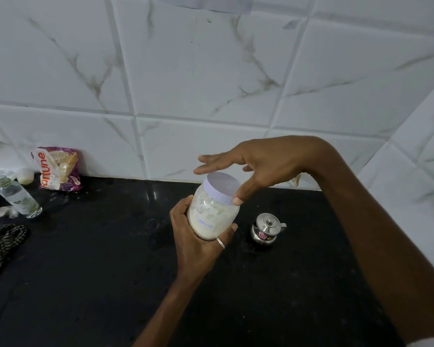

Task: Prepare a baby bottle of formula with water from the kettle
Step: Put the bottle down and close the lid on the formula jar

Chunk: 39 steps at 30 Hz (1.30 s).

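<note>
A clear plastic jar of white formula powder (208,219) with a pale lilac lid (221,187) is held up above the black counter. My left hand (193,236) grips the jar's body from below, a ring on one finger. My right hand (251,164) hovers over the lid with fingers spread straight; its thumb touches the lid's right rim. A small steel kettle (267,229) with a knobbed lid stands on the counter just right of the jar. No baby bottle is in view.
On the black counter (98,259), at far left, lie a tilted clear bottle with no cap (18,196), a purple and white food packet (58,169) against the tiled wall, a white round object (25,176) and a checked cloth (0,246).
</note>
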### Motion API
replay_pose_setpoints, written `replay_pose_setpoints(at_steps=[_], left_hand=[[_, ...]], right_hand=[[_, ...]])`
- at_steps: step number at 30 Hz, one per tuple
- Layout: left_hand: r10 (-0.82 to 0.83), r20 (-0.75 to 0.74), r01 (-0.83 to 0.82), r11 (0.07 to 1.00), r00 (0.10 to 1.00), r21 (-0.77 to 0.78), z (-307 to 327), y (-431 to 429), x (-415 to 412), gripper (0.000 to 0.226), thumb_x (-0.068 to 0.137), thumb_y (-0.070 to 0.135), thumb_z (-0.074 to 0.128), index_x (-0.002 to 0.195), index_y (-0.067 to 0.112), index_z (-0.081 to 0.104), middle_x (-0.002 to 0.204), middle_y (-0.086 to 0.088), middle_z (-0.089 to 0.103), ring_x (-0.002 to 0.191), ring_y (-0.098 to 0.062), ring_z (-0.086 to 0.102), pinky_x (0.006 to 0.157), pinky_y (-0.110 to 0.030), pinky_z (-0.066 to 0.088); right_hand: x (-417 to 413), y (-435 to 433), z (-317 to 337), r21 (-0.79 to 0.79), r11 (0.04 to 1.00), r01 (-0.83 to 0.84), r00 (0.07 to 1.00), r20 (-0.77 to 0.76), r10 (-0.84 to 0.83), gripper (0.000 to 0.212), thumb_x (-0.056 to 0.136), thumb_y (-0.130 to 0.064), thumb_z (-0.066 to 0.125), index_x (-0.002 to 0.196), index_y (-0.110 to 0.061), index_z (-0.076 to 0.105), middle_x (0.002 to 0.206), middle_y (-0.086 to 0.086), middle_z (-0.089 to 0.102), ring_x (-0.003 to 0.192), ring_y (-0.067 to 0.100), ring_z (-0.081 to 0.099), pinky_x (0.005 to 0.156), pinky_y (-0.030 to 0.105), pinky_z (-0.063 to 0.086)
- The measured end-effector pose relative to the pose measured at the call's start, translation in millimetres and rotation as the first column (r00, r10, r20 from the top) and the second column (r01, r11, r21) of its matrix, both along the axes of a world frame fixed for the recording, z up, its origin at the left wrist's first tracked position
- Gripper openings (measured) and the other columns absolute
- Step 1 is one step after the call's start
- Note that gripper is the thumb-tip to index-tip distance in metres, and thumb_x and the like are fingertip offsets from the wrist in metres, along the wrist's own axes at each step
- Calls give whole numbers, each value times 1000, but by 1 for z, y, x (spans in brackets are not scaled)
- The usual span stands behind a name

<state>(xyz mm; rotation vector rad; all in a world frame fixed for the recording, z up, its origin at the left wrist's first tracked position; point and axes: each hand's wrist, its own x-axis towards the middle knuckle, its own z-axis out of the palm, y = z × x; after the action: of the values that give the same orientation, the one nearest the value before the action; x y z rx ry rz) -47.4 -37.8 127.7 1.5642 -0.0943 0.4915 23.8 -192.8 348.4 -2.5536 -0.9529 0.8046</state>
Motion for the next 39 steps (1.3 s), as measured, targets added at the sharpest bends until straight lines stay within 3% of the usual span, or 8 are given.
replay_pose_setpoints(at_steps=[3, 6, 10, 15, 18, 23, 31, 39], left_hand=[[-3, 4, 3, 1000, 1000, -17, -1, 1, 1, 96, 58, 34, 97, 135, 20, 41, 136, -10, 51, 122, -30, 62, 89, -54, 59], [-6, -4, 6, 1000, 1000, -29, -4, 3, 0, 97, 58, 33, 97, 136, 21, 41, 136, -10, 51, 123, -30, 62, 89, -53, 59], [-26, -18, 25, 999, 1000, -38, -7, 2, -3, 97, 57, 33, 97, 135, 17, 43, 136, -10, 52, 122, -31, 62, 88, -53, 60], [-43, -12, 42, 997, 999, -64, 0, 3, -4, 96, 56, 34, 96, 135, 20, 43, 134, -5, 55, 121, -27, 63, 89, -48, 60], [-72, -15, 70, 992, 997, -102, 12, 6, -3, 92, 58, 38, 93, 135, 34, 42, 132, 10, 58, 121, -18, 64, 88, -34, 60], [-115, 7, 115, 987, 993, -115, 28, 6, 2, 87, 60, 38, 89, 132, 35, 39, 124, 30, 56, 119, -4, 62, 87, -18, 54], [-112, -39, 106, 987, 993, -119, 27, 0, -2, 90, 62, 32, 94, 134, 35, 40, 127, 19, 63, 119, -14, 67, 87, -33, 61], [-81, -125, 70, 994, 989, -87, 22, -4, -4, 96, 60, 33, 97, 136, 35, 39, 128, 13, 62, 115, -16, 69, 83, -43, 64]], right_hand=[[-2, 2, -8, -10, 999, 48, 999, 23, -47, 71, 91, -23, 79, 151, -43, 47, 161, -26, 37, 133, -13, 37, 98, 0, 33], [-8, 7, -15, -30, 993, 110, 987, 124, -106, 61, 91, -43, 75, 146, -49, 50, 150, -27, 50, 119, 2, 60, 97, 16, 47], [-14, 18, -28, -65, 980, 190, 950, 263, -167, 55, 91, -64, 63, 140, -40, 53, 135, -13, 61, 93, -1, 53, 84, 23, 44], [-19, 21, -35, -78, 972, 223, 923, 337, -185, 69, 89, -80, 44, 145, -41, 47, 137, -8, 59, 121, 16, 55, 102, 40, 46], [-26, 23, -35, -141, 974, 175, 879, 469, -90, 74, 89, -83, 35, 153, -45, 33, 144, -10, 53, 125, 18, 55, 93, 34, 40], [-22, 26, -36, -118, 987, 109, 745, 667, -2, 77, 85, -86, 21, 145, -41, 39, 116, -5, 62, 90, 23, 64, 74, 35, 43], [-18, 31, -59, 72, 983, 170, 626, 762, -164, 68, 89, -72, 23, 112, -24, 65, 72, -6, 53, 64, 21, 49, 61, 31, 36], [-15, 29, -75, 106, 948, 300, 649, 706, -284, 78, 87, -77, 15, 121, -27, 65, 98, -4, 72, 89, 20, 66, 73, 32, 46]])
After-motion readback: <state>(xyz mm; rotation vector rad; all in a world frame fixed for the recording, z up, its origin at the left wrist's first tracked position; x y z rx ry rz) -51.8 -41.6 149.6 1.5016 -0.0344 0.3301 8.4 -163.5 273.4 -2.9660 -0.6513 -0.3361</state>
